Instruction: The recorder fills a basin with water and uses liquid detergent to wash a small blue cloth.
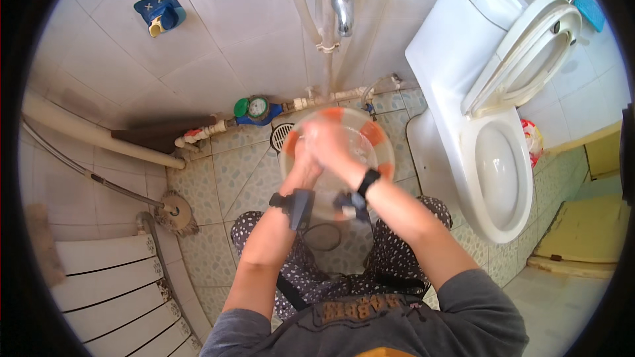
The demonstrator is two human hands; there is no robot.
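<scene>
My left hand (307, 162) and my right hand (327, 141) are pressed together over a round basin (386, 158) with orange and pale patches. The right hand lies across the left one and hides much of it. Motion smears the fingers of both, so whether they grip anything cannot be made out. Inside the basin, some clear, shiny water (362, 149) shows to the right of the hands. Each wrist carries a black strap with a dark device on it. The basin stands on the tiled floor between my knees.
A white toilet (456, 86) with its lid raised stands at right. Above the basin, a metal tap (343, 3) sticks out from the wall. A water meter (256, 110) and pipes run along the wall's foot, by a floor drain (282, 136). A round brush head (177, 213) lies left.
</scene>
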